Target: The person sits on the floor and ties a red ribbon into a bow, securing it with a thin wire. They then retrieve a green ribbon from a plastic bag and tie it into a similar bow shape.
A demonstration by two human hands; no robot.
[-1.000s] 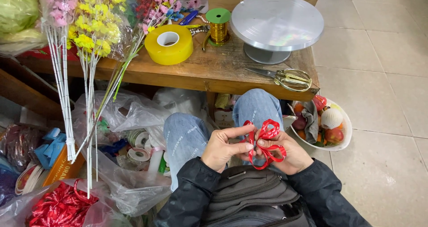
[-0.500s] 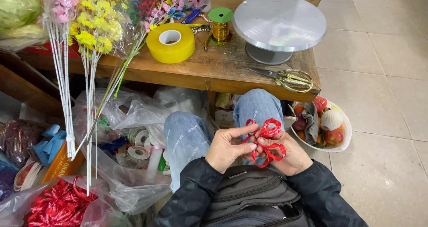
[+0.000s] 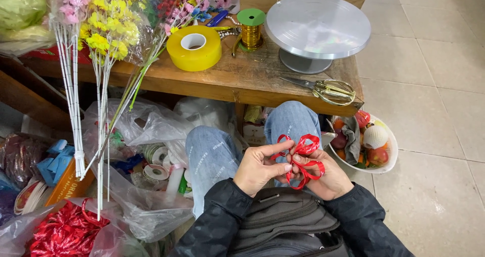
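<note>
A red ribbon (image 3: 304, 152) folded into several loops sits between both hands over my lap. My left hand (image 3: 257, 166) pinches the loops from the left with thumb and forefinger. My right hand (image 3: 328, 175) grips the ribbon's middle from below and the right. Both sleeves are dark, and a grey bag (image 3: 283, 221) lies in my lap under the wrists. My knees in blue jeans (image 3: 214, 153) point toward the wooden table (image 3: 237, 80).
On the table stand a yellow tape roll (image 3: 194, 47), a green-topped spool of gold wire (image 3: 251, 29), a grey turntable (image 3: 317, 27) and gold-handled scissors (image 3: 328, 89). Artificial flower stems (image 3: 103, 60) lean at left. A white bowl (image 3: 366, 143) of fruit sits right; bags and finished red bows (image 3: 63, 232) lie left.
The hands stay in the same place; the fingers have shifted slightly on the ribbon loops. The view has barely moved.
</note>
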